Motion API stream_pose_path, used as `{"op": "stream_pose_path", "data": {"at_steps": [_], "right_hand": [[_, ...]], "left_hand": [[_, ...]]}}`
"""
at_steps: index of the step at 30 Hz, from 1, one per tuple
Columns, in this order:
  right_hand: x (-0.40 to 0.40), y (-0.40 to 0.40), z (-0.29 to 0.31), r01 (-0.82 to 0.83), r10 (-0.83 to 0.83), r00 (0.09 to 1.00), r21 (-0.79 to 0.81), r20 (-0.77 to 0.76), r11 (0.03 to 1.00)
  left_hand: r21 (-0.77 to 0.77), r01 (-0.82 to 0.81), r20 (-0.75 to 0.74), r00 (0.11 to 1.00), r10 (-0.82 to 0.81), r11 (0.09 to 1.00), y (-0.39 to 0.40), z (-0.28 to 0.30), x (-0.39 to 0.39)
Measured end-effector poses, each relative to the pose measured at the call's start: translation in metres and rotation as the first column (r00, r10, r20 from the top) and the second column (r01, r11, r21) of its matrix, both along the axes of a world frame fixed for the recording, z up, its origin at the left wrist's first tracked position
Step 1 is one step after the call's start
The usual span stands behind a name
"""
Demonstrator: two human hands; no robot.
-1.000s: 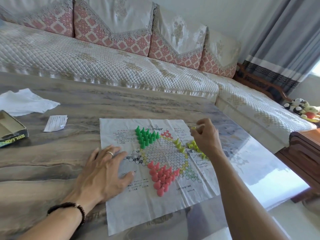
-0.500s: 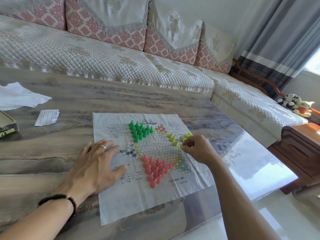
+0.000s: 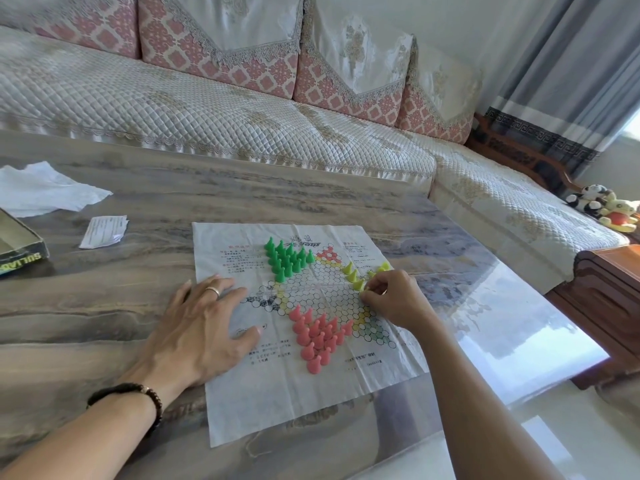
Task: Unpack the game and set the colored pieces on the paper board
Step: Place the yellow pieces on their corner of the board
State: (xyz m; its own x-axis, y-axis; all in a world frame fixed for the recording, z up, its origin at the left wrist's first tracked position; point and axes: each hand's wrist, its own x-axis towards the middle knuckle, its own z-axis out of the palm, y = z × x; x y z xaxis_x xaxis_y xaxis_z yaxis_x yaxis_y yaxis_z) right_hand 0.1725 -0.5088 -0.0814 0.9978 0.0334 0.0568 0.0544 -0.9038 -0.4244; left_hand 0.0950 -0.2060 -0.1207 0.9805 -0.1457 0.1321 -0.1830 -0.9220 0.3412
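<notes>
The left hand (image 3: pixel 204 327) lies flat, fingers spread, pressing the paper board (image 3: pixel 294 393) to the surface (image 3: pixel 104 289). The right hand (image 3: pixel 393 299), fingers curled, pinches a yellow piece (image 3: pixel 363 288) at the board's right point.

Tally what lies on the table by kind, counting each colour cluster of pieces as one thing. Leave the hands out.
Paper board: 1
Clusters of pieces: 3 (green, pink, yellow)
Game box, partly out of frame: 1
Printed slip: 1
Crumpled white sheet: 1
Total: 7
</notes>
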Motion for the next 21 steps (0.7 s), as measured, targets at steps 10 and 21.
{"op": "stream_pose_path", "data": {"at_steps": [10, 21], "right_hand": [[0.0, -0.001, -0.003, -0.006, 0.005, 1.0, 0.013, 0.024, 1.0], [0.017, -0.008, 0.014, 0.107, -0.106, 0.959, 0.01, 0.261, 0.994]], "left_hand": [[-0.002, -0.003, 0.008, 1.0, 0.003, 1.0, 0.0, -0.001, 0.0], [-0.014, -0.001, 0.01, 1.0, 0.001, 1.0, 0.001, -0.002, -0.001]]}}
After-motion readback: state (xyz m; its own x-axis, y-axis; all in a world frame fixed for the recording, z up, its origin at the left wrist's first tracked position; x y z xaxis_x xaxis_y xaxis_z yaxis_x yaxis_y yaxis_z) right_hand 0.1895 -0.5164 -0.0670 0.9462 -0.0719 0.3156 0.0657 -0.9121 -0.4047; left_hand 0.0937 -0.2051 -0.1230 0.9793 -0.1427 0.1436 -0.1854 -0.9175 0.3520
